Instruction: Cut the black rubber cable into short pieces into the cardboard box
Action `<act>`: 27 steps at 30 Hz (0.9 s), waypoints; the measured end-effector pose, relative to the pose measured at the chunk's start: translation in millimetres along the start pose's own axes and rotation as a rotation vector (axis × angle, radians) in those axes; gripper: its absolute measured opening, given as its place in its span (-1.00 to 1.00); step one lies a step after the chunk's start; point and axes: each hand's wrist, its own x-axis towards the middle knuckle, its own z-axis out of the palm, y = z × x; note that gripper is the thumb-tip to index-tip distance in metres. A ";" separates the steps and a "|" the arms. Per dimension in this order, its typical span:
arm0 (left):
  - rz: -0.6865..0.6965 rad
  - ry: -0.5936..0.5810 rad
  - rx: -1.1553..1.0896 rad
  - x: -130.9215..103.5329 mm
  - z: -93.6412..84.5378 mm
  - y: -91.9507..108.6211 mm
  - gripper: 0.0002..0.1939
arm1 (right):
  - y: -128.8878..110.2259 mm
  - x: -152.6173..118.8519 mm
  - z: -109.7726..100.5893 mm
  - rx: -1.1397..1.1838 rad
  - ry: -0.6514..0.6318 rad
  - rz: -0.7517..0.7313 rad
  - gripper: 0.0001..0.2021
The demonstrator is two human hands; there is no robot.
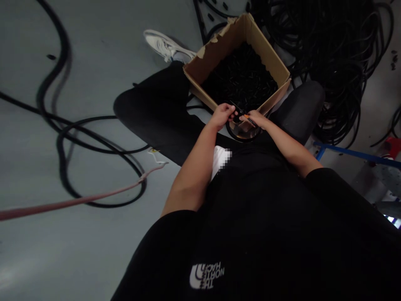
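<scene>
My left hand (222, 116) is closed at the near corner of a cardboard box (202, 93), pinching what looks like a black hose (238, 111). Close beside it, my right hand (258, 119) is wrapped round a small hand tool (246, 117) with orange and black parts; its exact kind is too small to make out. The tool sits right by the hose, though whether they touch I cannot tell. Many short black pieces (242, 77) lie inside the box. Below my hands a loop of black hose (230, 133) hangs in front of the box.
Both my legs (150, 108) flank the box. A large heap of black hose (332, 62) lies at the right. More black hose (64, 163) curls over the grey floor at left, crossed by a reddish strap-like line (78, 201). A blue frame (354, 151) stands at right.
</scene>
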 end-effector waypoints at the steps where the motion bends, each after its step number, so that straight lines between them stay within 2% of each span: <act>1: -0.017 0.008 -0.016 -0.5 0.3 1.8 -0.50 | -0.5 -0.4 0.3 -0.022 0.017 0.006 -0.45; 9: -0.139 0.072 -0.093 -7.4 5.8 13.9 -0.54 | -5.4 -8.6 -1.6 -0.085 0.048 -0.039 -0.53; 18: -0.141 0.082 -0.143 -7.0 5.1 14.3 -0.58 | -4.0 -7.2 -0.2 -0.029 -0.006 0.009 -0.45; 22: -0.157 0.015 -0.203 -10.3 5.9 12.7 -0.66 | -4.4 1.5 3.2 0.122 0.019 0.026 -0.46; 25: -0.167 -0.097 -0.195 -14.3 7.1 10.9 -0.61 | -4.4 7.6 0.3 0.272 0.074 -0.056 -0.50; 27: -0.173 -0.147 -0.155 -16.3 8.4 10.5 -0.56 | -3.7 8.7 -2.7 0.315 0.062 -0.105 -0.49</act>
